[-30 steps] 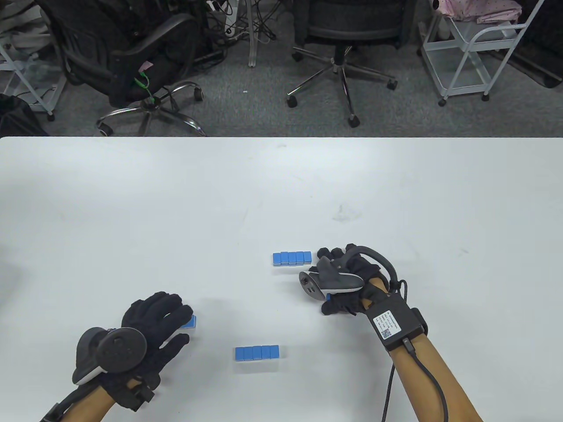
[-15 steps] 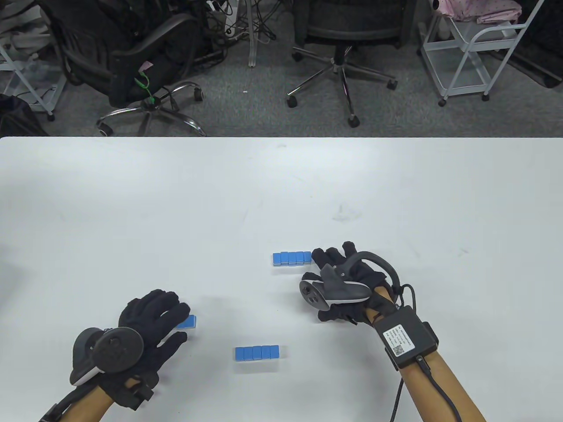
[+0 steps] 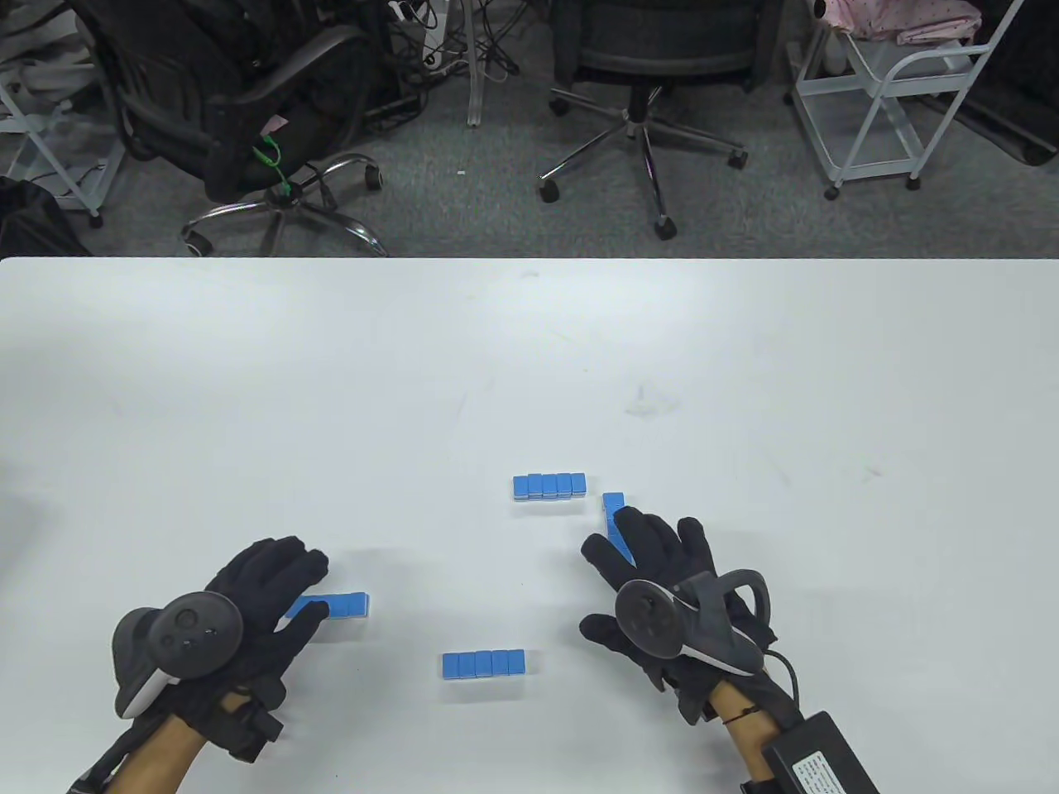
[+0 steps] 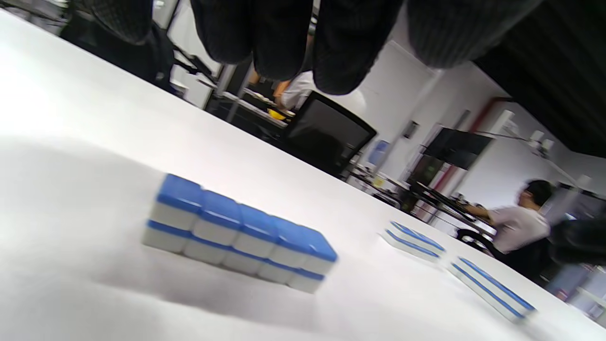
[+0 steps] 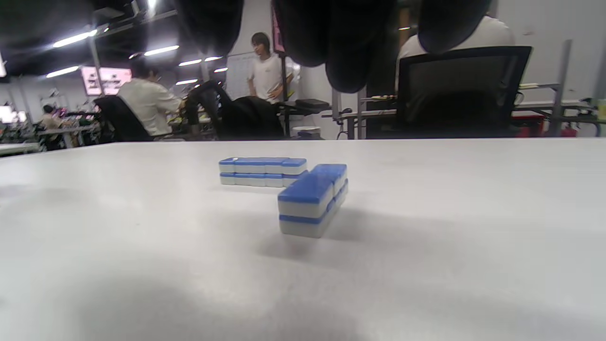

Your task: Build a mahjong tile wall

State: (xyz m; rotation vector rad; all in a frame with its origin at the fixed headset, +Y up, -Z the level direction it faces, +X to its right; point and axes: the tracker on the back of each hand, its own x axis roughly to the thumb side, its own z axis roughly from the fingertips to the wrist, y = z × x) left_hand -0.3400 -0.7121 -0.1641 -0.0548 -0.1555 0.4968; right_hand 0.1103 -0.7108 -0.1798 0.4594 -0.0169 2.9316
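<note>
- Left hand (image 3: 269, 583): we see its fingers relaxed and spread, holding nothing, partly covering the near-left tile stack (image 3: 337, 605).
- Right hand (image 3: 654, 571): our fingers lie loosely apart above the angled tile stack (image 3: 613, 506).
- Far tile stack (image 3: 549, 485) and near tile stack (image 3: 483, 664) sit double-layered on the white desk (image 3: 248, 397).
</note>
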